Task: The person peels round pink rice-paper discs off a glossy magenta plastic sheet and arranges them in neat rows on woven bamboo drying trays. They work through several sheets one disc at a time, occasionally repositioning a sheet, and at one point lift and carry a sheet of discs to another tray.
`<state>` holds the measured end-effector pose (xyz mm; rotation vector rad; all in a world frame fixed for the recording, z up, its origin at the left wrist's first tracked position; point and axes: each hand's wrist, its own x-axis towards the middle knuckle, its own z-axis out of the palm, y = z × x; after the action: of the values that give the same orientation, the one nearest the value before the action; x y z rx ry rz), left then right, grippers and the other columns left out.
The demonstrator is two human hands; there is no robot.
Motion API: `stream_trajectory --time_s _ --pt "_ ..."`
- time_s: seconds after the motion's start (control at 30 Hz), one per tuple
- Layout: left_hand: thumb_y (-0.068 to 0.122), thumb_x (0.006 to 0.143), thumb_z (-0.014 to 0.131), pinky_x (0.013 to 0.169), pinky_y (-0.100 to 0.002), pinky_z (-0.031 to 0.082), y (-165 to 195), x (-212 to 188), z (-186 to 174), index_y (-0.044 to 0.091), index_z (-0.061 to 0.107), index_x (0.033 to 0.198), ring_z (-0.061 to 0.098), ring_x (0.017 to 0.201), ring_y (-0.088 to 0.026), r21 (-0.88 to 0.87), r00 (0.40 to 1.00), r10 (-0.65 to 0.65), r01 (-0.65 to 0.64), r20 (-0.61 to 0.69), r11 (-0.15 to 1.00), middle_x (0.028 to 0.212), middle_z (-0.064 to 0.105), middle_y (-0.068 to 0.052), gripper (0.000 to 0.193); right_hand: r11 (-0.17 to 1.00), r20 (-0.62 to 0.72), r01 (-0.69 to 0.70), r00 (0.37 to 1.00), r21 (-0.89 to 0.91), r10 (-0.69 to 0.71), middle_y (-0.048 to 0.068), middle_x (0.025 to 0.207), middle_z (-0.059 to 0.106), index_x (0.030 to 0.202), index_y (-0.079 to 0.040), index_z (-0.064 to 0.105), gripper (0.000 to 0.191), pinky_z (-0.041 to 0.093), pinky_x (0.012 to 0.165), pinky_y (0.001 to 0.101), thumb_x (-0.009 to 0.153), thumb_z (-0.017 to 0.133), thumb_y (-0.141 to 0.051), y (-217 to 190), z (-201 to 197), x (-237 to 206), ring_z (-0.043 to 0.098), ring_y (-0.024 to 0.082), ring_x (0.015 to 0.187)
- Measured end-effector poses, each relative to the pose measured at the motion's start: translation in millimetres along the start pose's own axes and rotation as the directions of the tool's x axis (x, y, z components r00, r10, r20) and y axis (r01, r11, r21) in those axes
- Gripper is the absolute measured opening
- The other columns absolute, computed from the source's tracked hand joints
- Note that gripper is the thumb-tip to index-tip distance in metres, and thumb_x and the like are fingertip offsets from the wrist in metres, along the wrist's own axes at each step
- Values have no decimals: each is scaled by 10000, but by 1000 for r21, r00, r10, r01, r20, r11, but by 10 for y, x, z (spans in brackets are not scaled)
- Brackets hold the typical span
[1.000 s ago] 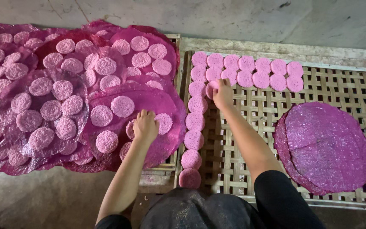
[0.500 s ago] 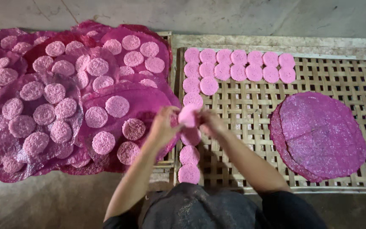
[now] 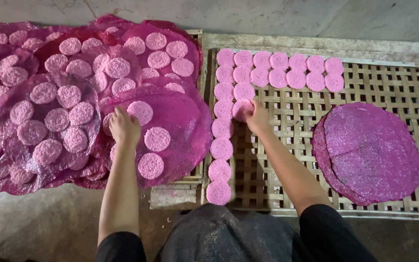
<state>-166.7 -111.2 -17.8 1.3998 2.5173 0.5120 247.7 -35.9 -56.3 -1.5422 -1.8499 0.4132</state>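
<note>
Pink discs lie everywhere here, small and round, in rows on the woven rack (image 3: 374, 82) and scattered over the magenta sheets (image 3: 180, 121) heaped to the left. The right hand (image 3: 257, 116) is down on the rack, fingers curled narrow on one pink disc (image 3: 241, 109) that sits in the second column, touching the disc above it and just beside the long column running down the rack's left edge. The left hand (image 3: 123, 127) rests on the top sheet of the heap, fingers bent over a disc at the sheet's left side; how tightly it holds I cannot tell. Three more discs (image 3: 157, 139) lie loose on that same sheet, near the hand. On the right part of the rack a pile of bare round sheets (image 3: 369, 153) lies well apart from both hands.
</note>
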Motion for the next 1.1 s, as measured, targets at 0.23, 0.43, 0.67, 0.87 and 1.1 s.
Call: stream_trajectory --time_s 0.23,0.43,0.67,0.87,1.1 --pt "153 905 727 724 -307 611 191 -71 -102 85 655 1121 713 819 -164 -374 983 66 3 171 928 1018 739 -68 238 995 -97 81 992 -54 -86 190 1099 672 1124 -9 619 351 565 848 452 795 604 -126 -400 36 -281 699 345 990" --pt "198 834 795 810 -326 613 1074 -1135 -145 126 681 1153 700 944 -189 -455 820 364 -146 441 878 1170 690 -71 347 -50 775 -774 627 632 82 215 1079 705 1243 49 616 580 628 906 347 1034 396 -445 -897 349 -717 717 246 979" --pt "271 915 734 1041 -482 476 636 -1145 -64 87 539 1399 517 1287 -290 -69 950 243 -234 196 970 1413 528 -135 553 232 511 -785 566 575 647 43 1207 679 1287 -194 691 430 594 828 372 863 674 -123 -114 -77 -688 696 202 990" --pt "243 973 620 1041 -537 458 -13 -897 441 -42 525 1371 461 1325 -363 178 938 347 -340 -6 923 1409 516 -197 498 808 222 -328 943 489 249 153 1198 716 1295 -84 689 381 546 924 381 919 718 -30 189 44 -775 661 314 1070" --pt "281 978 624 923 -456 501 -118 -620 432 3 599 1192 518 1146 -361 261 969 204 -234 138 937 1225 567 -224 351 988 -139 127 984 84 -114 237 1184 688 1274 -28 613 391 543 911 473 896 712 -37 78 90 -824 668 439 1066"
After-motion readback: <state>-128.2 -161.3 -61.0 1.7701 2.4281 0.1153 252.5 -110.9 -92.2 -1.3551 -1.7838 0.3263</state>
